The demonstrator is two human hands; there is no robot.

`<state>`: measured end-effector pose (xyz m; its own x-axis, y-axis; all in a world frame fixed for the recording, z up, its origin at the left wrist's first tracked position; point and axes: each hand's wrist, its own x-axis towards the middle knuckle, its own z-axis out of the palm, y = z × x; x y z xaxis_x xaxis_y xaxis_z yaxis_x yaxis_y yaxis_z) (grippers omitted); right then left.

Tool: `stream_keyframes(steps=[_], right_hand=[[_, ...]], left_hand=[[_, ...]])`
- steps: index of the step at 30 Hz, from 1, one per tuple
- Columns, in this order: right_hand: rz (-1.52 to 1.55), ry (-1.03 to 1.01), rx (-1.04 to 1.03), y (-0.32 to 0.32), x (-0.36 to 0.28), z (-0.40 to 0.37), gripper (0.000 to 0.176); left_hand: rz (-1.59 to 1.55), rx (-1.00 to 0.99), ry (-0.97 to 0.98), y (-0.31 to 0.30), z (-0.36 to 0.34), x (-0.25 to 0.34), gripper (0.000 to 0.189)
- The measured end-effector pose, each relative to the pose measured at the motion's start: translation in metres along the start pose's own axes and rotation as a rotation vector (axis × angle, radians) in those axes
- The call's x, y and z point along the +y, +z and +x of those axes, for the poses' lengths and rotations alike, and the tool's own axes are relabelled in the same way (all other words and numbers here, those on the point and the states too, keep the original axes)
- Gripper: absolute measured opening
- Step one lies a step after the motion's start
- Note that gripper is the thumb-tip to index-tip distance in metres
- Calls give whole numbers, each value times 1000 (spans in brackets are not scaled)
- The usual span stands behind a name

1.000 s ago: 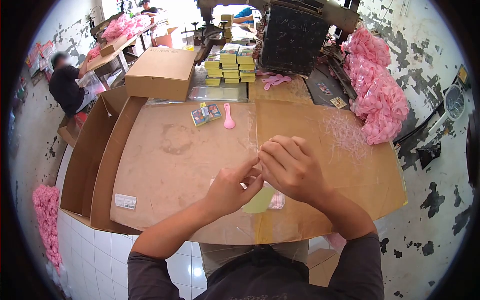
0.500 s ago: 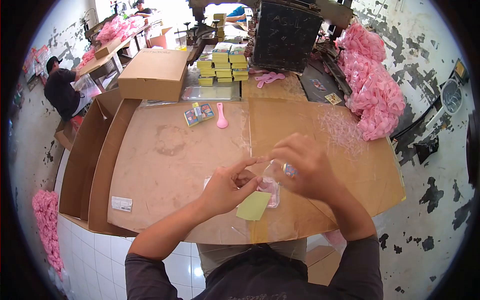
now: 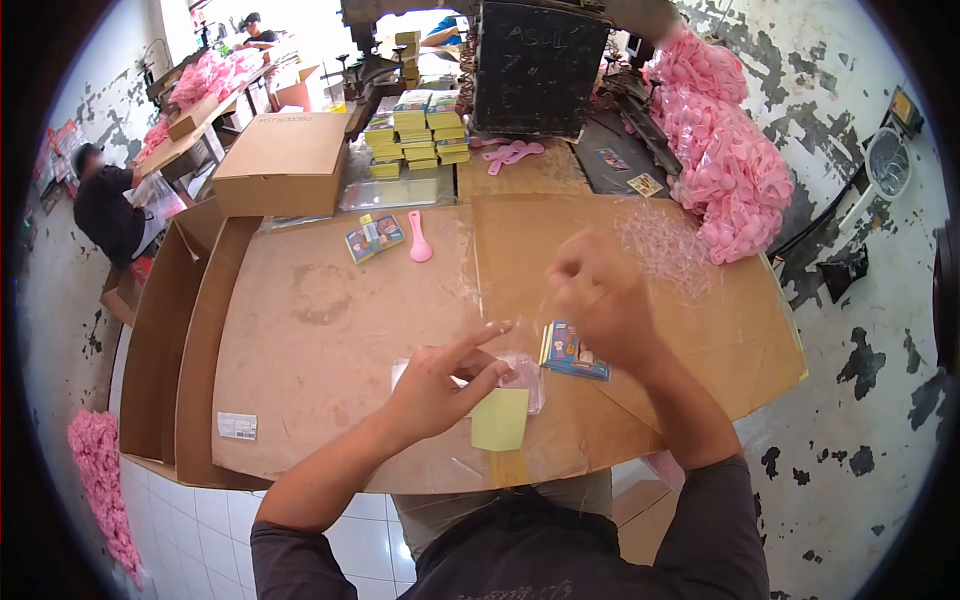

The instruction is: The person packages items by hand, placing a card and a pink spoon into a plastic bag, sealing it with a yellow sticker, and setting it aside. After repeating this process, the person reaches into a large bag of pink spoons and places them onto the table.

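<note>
A flat sheet of brown cardboard (image 3: 330, 340) covers the worktable in a workshop with peeling walls. At its near edge the left hand (image 3: 440, 385) pinches a small clear plastic bag (image 3: 527, 378) with something pinkish inside, index finger stretched out. A pale yellow-green paper slip (image 3: 500, 418) hangs from the bag towards the table edge. The right hand (image 3: 600, 300) is raised, apart from the left, blurred with its fingers curled. Whether it grips anything cannot be told. Just under it a small colourful printed packet (image 3: 575, 352) lies on the cardboard, beside the bag.

The bag looks very light, limp and slippery, so it probably holds best pinched at its open edge or a corner, not across the filled middle. The slip would crease easily.

Farther off lie a pink plastic spoon (image 3: 419, 238), two more printed packets (image 3: 372, 235) and a tangle of thin clear plastic strips (image 3: 665, 245). Beyond them stand stacks of yellow packets (image 3: 420, 135), a closed brown carton (image 3: 285, 165) and a heap of bagged pink spoons (image 3: 730, 170). Another person (image 3: 100, 205) works at the far left.
</note>
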<state>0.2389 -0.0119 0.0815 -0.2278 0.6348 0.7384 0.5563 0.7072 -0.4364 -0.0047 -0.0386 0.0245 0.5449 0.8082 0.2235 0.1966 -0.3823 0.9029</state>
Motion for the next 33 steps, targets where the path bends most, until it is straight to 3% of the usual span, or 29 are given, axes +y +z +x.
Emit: stream_keyframes(steps=[2,4,6,12,14,16,18,20,26,33], right_hand=[[525,455,-265,-47,25,8,8],[975,472,-228,-97,89,-3,9],[579,666,-87,-125,141,-8,15],[-772,286,-120,-125,169,-51,38],[-641,217,-142,-99,118,-31,35],[-87,545,-330,-63,59,-13,31],[376,517,-547,-26,35,-18,33],[578,306,-521,8,17,-31,34],[860,630,-518,32,32,-45,30],[949,724,-419,34,38,-54,27]], left_hand=[[-144,42,-30,0,1,2,44],[-304,116,-48,-4,4,4,40],[-335,140,-50,-9,8,1,40],[-399,177,-46,-8,12,-2,41],[-411,187,-51,-5,12,-4,41],[-415,213,-52,-3,15,-8,40],[-410,205,-48,-1,15,-15,40],[-388,199,-62,-1,15,-21,40],[-464,156,-150,-4,17,-21,35],[-510,164,-196,0,16,-25,29]])
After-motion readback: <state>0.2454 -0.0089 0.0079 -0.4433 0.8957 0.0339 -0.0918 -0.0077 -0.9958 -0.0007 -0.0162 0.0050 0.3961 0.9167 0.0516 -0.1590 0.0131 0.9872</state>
